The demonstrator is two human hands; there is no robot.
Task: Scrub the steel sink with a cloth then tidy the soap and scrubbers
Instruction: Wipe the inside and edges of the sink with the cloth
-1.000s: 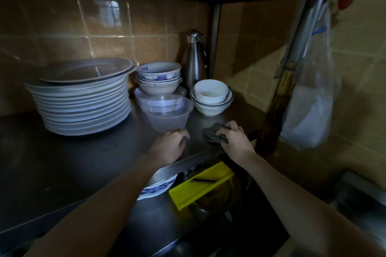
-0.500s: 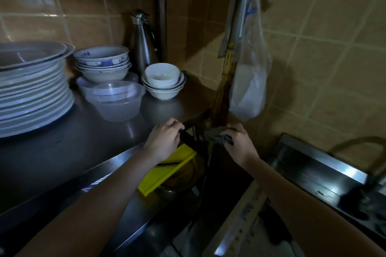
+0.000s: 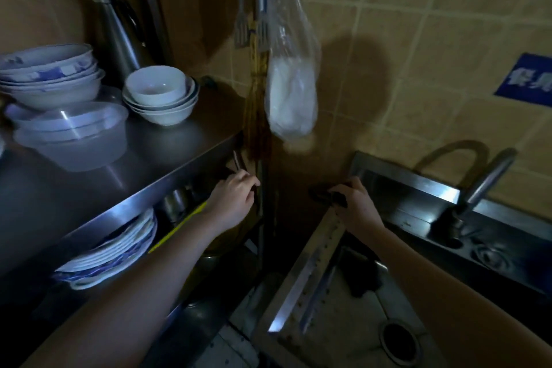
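Over steel sink (image 3: 310,269) rim, right grip (image 3: 357,207) pinches dark cloth (image 3: 324,198); left grip (image 3: 236,199) curled, hold unclear

Right hand (image 3: 357,207) gripping dark cloth (image 3: 324,196), at steel sink (image 3: 310,260) corner

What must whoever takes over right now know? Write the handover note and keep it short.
Right hand: grips the dark cloth at the back left corner of the steel sink.
Left hand: fingers curled by the right end of the steel shelf; too dark to tell if it holds anything.
Things: a dark lump lies in the basin and cannot be identified. Soap and scrubbers cannot be made out.
Done: cloth in hand, at the sink.
Left: scrub the sink, then tidy the soap and scrubbers.
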